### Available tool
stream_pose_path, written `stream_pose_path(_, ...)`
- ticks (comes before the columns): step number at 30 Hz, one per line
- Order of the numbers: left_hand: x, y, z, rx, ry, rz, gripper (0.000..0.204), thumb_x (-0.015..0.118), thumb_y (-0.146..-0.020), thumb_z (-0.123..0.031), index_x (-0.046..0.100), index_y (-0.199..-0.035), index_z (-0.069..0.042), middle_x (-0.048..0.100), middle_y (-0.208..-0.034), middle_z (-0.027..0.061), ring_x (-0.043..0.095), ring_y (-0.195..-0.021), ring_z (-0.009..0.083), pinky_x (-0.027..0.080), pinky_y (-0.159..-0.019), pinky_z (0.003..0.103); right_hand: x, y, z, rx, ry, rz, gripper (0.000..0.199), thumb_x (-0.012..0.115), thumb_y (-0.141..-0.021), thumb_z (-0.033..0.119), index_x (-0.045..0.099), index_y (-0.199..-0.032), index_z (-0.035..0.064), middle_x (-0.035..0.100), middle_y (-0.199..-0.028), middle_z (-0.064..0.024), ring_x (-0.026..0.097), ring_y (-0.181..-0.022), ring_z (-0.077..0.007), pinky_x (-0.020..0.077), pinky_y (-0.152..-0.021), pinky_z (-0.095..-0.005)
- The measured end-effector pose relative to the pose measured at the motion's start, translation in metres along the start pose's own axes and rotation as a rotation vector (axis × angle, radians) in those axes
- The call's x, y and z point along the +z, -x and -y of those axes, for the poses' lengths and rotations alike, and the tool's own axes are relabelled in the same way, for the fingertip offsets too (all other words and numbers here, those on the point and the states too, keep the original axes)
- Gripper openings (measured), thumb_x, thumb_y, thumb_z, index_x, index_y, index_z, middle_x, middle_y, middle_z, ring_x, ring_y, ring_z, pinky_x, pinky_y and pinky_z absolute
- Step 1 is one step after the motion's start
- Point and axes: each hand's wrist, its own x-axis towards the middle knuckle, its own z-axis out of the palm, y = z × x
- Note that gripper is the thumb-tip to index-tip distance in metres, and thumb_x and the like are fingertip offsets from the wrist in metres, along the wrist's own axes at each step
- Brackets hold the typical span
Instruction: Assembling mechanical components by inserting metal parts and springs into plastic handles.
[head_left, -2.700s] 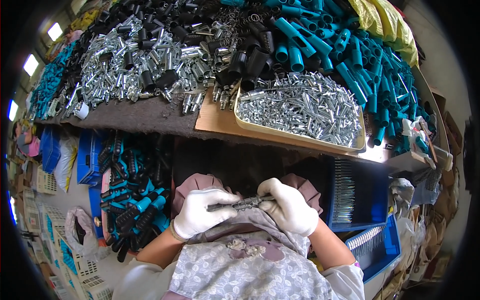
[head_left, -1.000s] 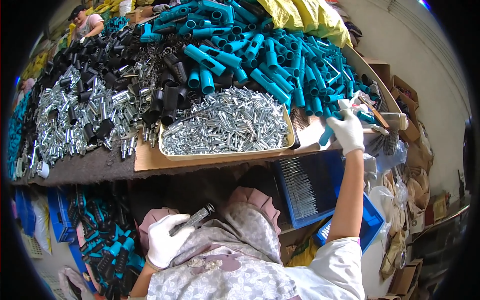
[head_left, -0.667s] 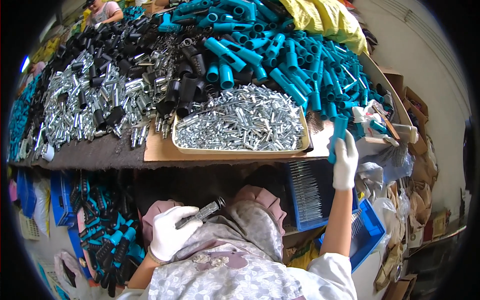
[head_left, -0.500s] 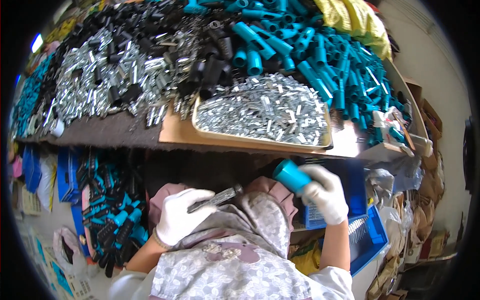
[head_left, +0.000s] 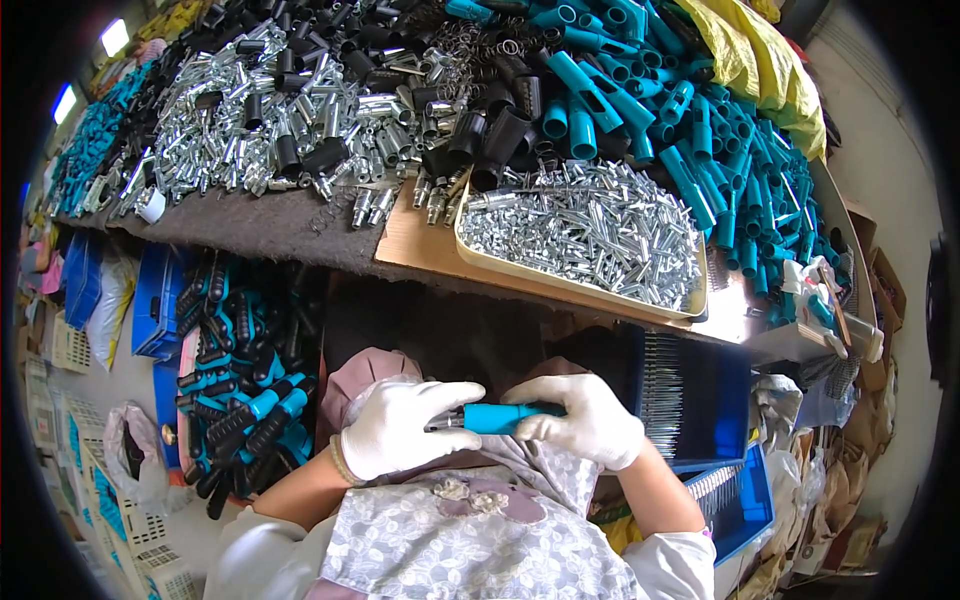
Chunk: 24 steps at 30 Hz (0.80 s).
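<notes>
Both my hands wear white gloves and meet over my lap. My left hand (head_left: 400, 425) is closed on a slim metal rod-like part (head_left: 446, 422), whose end shows between thumb and fingers. My right hand (head_left: 590, 420) grips a teal plastic sleeve (head_left: 492, 418), held level. The sleeve's left end meets the metal part; how far the part reaches inside is hidden. A dark bit shows at the sleeve's right end, under my right fingers.
Ahead on the bench, a cream tray (head_left: 580, 288) holds small metal pins. Teal sleeves (head_left: 690, 185) and metal parts (head_left: 235, 125) lie heaped around it. Black-and-teal handles (head_left: 245, 410) fill a container at left. Blue bins (head_left: 715, 400) with metal rods stand at right.
My right hand has brought the teal sleeve left and down to the metal part in my left hand. Before, the two pieces were apart. The view has also shifted a little.
</notes>
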Motion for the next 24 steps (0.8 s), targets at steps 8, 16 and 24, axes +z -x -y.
stream_pose_path(8, 0.002, 0.004, -0.001, 0.102, 0.025, 0.117, 0.052, 0.082, -0.079, -0.034, 0.067, -0.120, -0.006, 0.071, -0.087, 0.0143, 0.070, -0.074, 0.0296, 0.055, -0.065, 0.036, 0.011, 0.006, -0.005, 0.040, -0.041, 0.078, 0.038, 0.077, -0.085, 0.022, 0.070, -0.116, 0.0020, 0.074, -0.099, -0.0134, 0.071, -0.090, -0.0213, 0.0543, -0.084, -0.0329)
stream_pose_path(16, 0.020, 0.006, 0.005, 0.218, 0.030, 0.217, 0.060, 0.073, -0.084, -0.047, 0.060, -0.131, -0.011, 0.071, -0.098, 0.0138, 0.071, -0.072, 0.0296, 0.058, -0.063, 0.038, 0.023, 0.001, -0.013, -0.006, -0.181, 0.167, 0.056, 0.074, -0.087, 0.026, 0.057, -0.134, -0.0002, 0.070, -0.115, -0.0186, 0.069, -0.105, -0.0257, 0.0517, -0.092, -0.0333)
stream_pose_path(24, 0.026, -0.009, -0.001, 0.115, -0.021, 0.178, 0.042, 0.078, -0.082, -0.033, 0.065, -0.114, -0.009, 0.067, -0.081, 0.0123, 0.069, -0.068, 0.0319, 0.055, -0.060, 0.040, -0.006, -0.017, 0.018, 0.056, 0.176, 0.221, 0.040, 0.073, -0.087, 0.031, 0.069, -0.116, 0.0038, 0.071, -0.105, -0.0193, 0.069, -0.098, -0.0341, 0.0542, -0.086, -0.0383)
